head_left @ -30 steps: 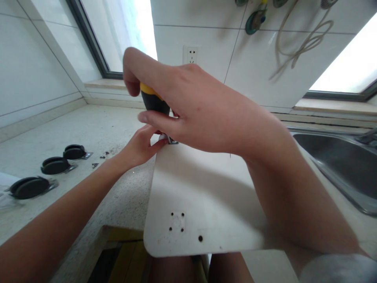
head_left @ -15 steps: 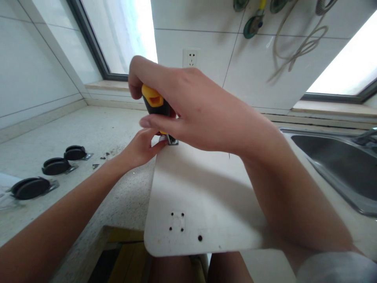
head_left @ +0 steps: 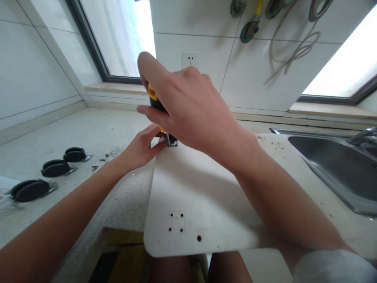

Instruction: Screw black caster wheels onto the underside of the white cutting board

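My right hand [head_left: 185,106] is closed around the yellow and black handle of a screwdriver [head_left: 157,103], over the far left corner of a white board [head_left: 200,188]. Most of the handle lies behind my fingers, and the tip is hidden. Under it, a caster's metal plate [head_left: 173,144] rests on that corner; the rest of the caster is largely covered by my hands. My left hand [head_left: 144,147] pinches the caster from the left, thumb and fingers together at the board's edge. Several screw holes [head_left: 176,222] show in the near left corner of the board.
Three black casters [head_left: 55,168] with metal plates lie on the speckled counter [head_left: 118,200] at left, near some small screws [head_left: 94,168]. A steel sink [head_left: 332,169] stands at right. Pipe valves [head_left: 249,31] and a looped cord [head_left: 300,51] are on the tiled wall.
My right hand has turned on the screwdriver, its knuckles tipping over so that less of the handle shows. My left hand stays at the caster. The view has shifted slightly.
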The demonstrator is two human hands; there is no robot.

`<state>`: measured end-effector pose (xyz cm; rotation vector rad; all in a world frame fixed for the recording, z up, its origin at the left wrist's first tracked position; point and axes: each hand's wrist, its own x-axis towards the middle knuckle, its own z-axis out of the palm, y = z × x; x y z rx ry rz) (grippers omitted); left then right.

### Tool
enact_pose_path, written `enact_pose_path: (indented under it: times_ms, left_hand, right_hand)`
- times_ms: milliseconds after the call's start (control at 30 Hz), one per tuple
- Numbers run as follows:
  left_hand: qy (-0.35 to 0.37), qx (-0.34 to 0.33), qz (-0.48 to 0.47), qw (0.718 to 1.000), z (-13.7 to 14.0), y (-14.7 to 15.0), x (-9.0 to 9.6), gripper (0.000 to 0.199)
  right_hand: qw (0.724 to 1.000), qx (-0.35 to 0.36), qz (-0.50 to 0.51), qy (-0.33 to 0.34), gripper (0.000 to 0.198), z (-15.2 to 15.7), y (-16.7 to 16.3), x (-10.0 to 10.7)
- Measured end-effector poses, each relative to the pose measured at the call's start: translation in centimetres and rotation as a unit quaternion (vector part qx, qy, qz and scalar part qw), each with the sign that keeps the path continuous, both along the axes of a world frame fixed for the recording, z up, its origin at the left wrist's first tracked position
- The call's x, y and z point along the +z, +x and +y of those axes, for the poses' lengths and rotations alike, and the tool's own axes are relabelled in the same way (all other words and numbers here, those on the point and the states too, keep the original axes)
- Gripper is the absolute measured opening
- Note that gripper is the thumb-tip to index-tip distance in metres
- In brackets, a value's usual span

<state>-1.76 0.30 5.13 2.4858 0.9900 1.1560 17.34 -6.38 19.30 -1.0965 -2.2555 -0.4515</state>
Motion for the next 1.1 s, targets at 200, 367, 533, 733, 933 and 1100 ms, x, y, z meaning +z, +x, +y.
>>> enact_pose_path:
  times_ms: [200,367,533,733,933,1100]
  left_hand:
    - [-0.013,0.020,0.008,1.000,0.7,-0.9,0.4,0.039]
    - [-0.060,0.150,0.179,0.970,1.9,-5.2,2.9,0.047]
    - [-0.207,0.258,0.393,0.858,3.1,-9.3,3.7,0.037]
    - [-0.304,0.291,0.440,0.793,3.6,-10.0,1.8,0.020]
    - [-0.305,0.256,0.433,0.808,4.5,-10.8,0.1,0.015]
    - [-0.276,0.252,0.430,0.822,5.0,-10.8,-0.6,0.019]
  right_hand:
    - [0.999,-0.032,0.021,0.014,0.018,-2.6,0.3,2.7]
    - [0.996,-0.059,0.042,0.055,0.026,-2.7,0.2,2.9]
    - [0.998,-0.038,0.046,0.031,0.028,-2.4,0.0,2.3]
    - [0.995,0.007,0.088,0.041,0.033,-2.5,0.2,1.3]
    - [0.995,0.022,0.092,0.033,0.025,-2.1,0.2,1.1]
    - [0.995,0.029,0.085,0.039,0.024,-1.7,0.2,0.9]
